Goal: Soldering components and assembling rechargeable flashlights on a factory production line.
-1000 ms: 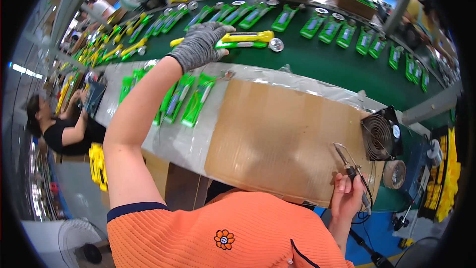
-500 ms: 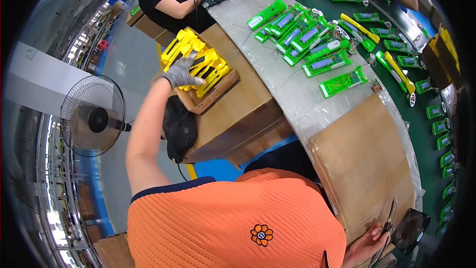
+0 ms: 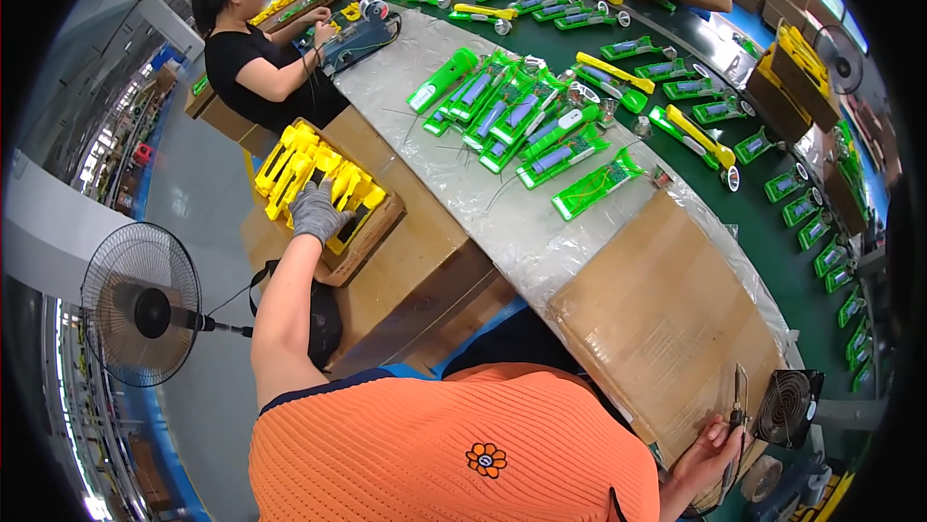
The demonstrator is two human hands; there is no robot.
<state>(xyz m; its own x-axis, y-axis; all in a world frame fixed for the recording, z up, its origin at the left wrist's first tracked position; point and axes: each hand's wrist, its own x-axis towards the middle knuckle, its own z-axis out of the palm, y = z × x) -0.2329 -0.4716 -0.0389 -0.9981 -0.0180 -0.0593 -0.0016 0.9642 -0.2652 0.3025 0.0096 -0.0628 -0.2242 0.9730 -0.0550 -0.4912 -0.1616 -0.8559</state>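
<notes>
Head view: gloved left hand (image 3: 317, 212) on yellow parts (image 3: 309, 169); right hand (image 3: 705, 459) grips pliers (image 3: 739, 404)

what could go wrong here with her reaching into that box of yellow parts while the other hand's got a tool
1. The gloved left hand reaches far sideways into the cardboard box of yellow parts, which are heaped loosely above the rim; grabbing one might tip others onto the floor.
2. The right hand holds a thin pointed tool at the bench edge while the view is turned toward the box, so the tool could snag or poke something unseen, such as the small fan beside it.
</notes>
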